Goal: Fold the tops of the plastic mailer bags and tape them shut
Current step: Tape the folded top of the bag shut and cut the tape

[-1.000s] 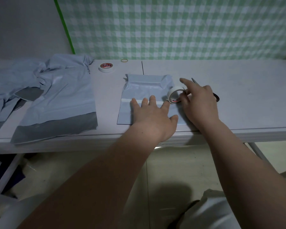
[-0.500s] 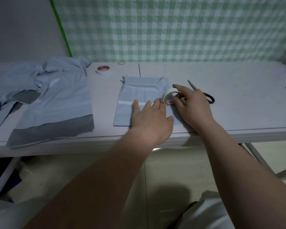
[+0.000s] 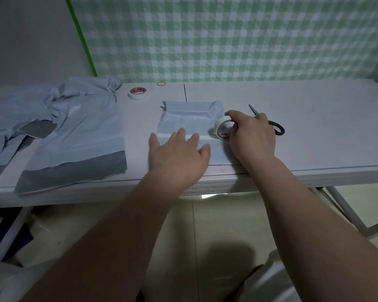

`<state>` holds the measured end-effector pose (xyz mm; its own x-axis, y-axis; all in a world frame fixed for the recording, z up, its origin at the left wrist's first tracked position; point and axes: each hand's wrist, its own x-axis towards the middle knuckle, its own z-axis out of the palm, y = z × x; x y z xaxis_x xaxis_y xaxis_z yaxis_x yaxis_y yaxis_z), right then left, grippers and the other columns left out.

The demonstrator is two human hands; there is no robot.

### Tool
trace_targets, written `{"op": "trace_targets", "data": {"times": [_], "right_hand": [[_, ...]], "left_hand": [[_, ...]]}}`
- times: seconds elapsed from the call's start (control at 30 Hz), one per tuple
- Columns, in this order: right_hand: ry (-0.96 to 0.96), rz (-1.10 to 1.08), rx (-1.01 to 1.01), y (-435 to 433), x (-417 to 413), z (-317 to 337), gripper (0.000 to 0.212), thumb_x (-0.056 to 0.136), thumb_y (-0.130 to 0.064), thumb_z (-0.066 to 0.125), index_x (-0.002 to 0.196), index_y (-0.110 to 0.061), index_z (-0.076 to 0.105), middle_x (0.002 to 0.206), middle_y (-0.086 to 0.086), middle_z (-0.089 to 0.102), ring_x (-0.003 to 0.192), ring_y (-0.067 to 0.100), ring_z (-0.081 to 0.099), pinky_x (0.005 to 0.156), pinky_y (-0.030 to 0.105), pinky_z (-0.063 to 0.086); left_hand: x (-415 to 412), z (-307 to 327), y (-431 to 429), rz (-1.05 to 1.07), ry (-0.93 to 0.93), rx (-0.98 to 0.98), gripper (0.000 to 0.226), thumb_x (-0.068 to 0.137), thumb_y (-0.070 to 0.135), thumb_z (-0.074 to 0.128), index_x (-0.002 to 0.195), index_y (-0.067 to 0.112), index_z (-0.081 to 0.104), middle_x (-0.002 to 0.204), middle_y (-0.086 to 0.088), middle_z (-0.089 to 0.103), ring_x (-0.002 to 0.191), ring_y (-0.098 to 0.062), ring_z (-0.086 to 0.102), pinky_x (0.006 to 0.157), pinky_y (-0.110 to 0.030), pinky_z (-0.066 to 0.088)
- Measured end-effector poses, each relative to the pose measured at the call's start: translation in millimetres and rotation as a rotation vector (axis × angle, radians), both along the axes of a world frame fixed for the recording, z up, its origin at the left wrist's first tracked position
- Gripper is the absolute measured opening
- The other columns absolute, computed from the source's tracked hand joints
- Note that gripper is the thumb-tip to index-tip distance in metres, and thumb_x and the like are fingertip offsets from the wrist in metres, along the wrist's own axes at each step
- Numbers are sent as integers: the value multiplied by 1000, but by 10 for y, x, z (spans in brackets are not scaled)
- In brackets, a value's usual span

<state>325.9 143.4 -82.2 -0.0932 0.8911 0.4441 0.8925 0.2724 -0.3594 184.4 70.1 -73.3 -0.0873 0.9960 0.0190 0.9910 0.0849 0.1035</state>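
A: Mailer bag position?
B: Laid flat on the bench, pressed under the flattened left hand; tape roll gripped by the right hand.
A: Handling?
B: Judged light, limp, slippery; best pinned at the fold.

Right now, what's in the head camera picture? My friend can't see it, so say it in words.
A person's left hand presses flat on a grey mailer bag on a table, while the right hand grips a tape roll standing at the bag's right edge. Scissors lie behind the right hand; a second tape roll and a pile of bags sit further left.
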Motion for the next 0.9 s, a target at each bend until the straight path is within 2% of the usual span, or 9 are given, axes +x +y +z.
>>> {"op": "trace_targets", "data": {"times": [0.1, 0.23, 0.33, 0.4, 0.5, 0.6, 0.77, 0.9], "right_hand": [[-7, -26, -5, -18, -22, -7, 47, 85, -4, 44, 122, -30, 58, 91, 9, 66, 102, 32, 45, 73, 35, 31], [-15, -39, -11, -19, -39, -15, 51, 85, -3, 41, 126, -29, 55, 97, 9, 67, 104, 33, 45, 75, 37, 34], [-12, -39, 1, -26, -49, -28, 52, 85, -2, 40, 127, -28, 54, 98, 9, 68, 102, 33, 45, 75, 37, 34], [-15, -39, 8, -33, -53, -35, 52, 85, -1, 40, 128, -27, 53, 96, 9, 68, 101, 33, 46, 74, 37, 35], [18, -42, -8, -30, -47, -33, 51, 87, -2, 39, 129, -28, 53, 94, 11, 67, 103, 34, 46, 74, 38, 34], [61, -48, -32, -37, -36, -30, 49, 87, -4, 39, 127, -28, 53, 90, 11, 66, 104, 33, 45, 73, 37, 33], [80, -30, -47, -57, -23, -13, 49, 83, -6, 43, 126, -27, 54, 90, 10, 67, 105, 33, 45, 72, 36, 33], [119, -25, -98, -61, 5, 15, 51, 82, -5, 44, 128, -27, 53, 98, 9, 66, 109, 33, 45, 75, 36, 35]], "left_hand": [[-177, 7, -59, 44, 38, -13, 58, 96, 53, 9, 149, 33, 21, 157, -1, 21, 141, -21, 28, 114, -57, -1], [-352, 60, -75, 81, 82, -36, 60, 96, 53, 8, 149, 27, 23, 154, 2, 28, 134, -23, 39, 115, -55, 0], [-354, 101, -54, 95, 143, -77, 63, 96, 52, 10, 151, 21, 16, 151, -2, 33, 132, -26, 41, 115, -54, -7], [-271, 153, -21, 109, 189, -83, 63, 96, 51, 14, 150, 19, 18, 150, -8, 34, 135, -28, 36, 113, -56, -10], [16, 170, 33, -28, 137, 22, 53, 98, 38, 26, 143, 11, 33, 150, -9, 29, 139, -24, 25, 114, -53, 1], [319, 103, 61, -199, -3, 71, 40, 98, 21, 35, 134, 9, 41, 137, -8, 42, 126, -22, 38, 115, -44, 16], [443, 82, 6, -149, -54, 78, 41, 101, 22, 31, 138, 6, 37, 136, -12, 44, 120, -26, 42, 103, -37, 31], [481, 77, 27, -119, -16, 47, 44, 99, 25, 30, 136, 3, 37, 134, -14, 46, 116, -27, 45, 98, -36, 34]]}}
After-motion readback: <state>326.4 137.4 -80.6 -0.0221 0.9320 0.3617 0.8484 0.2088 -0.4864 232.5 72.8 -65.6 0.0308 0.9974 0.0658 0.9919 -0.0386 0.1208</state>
